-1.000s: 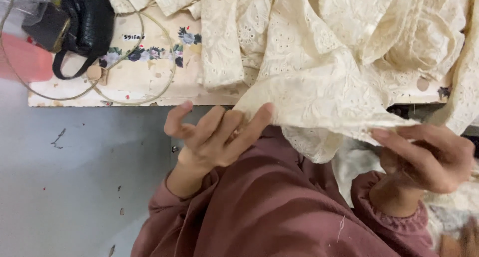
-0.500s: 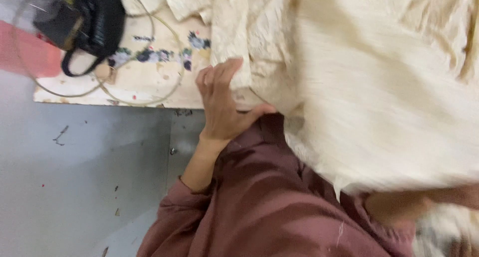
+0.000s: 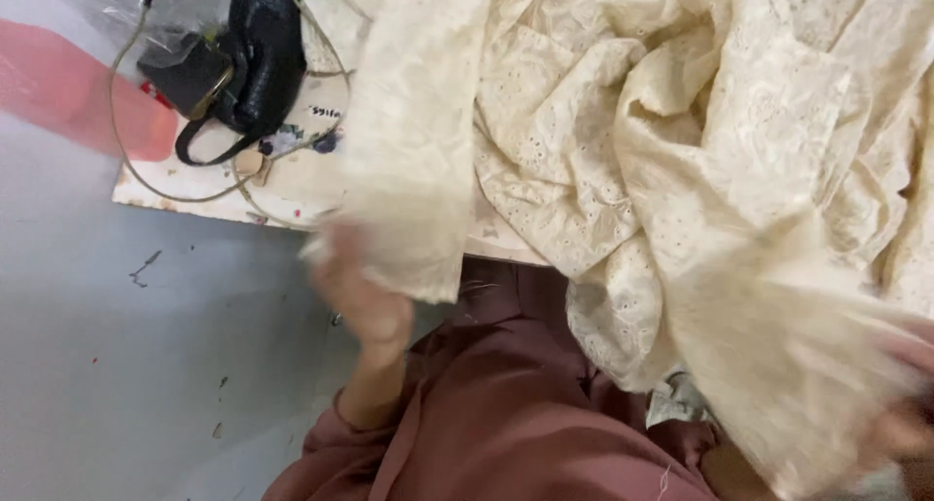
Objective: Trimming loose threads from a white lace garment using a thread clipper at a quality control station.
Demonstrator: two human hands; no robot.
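Now lower, left hand (image 3: 355, 287) gripping cream eyelet fabric (image 3: 623, 170); right hand (image 3: 900, 428) blurred, grip unclear.

Setting: a small sewing or garment workroom — likely informal. Evidence: heaps of cream eyelet fabric (image 3: 681, 151) spread over a worn, paint-stained work table (image 3: 195, 185); a thin cable (image 3: 122, 122) looping across its edge; a black handbag (image 3: 258, 58) lying on the table — and a bare, scuffed grey concrete floor (image 3: 117, 365) below.
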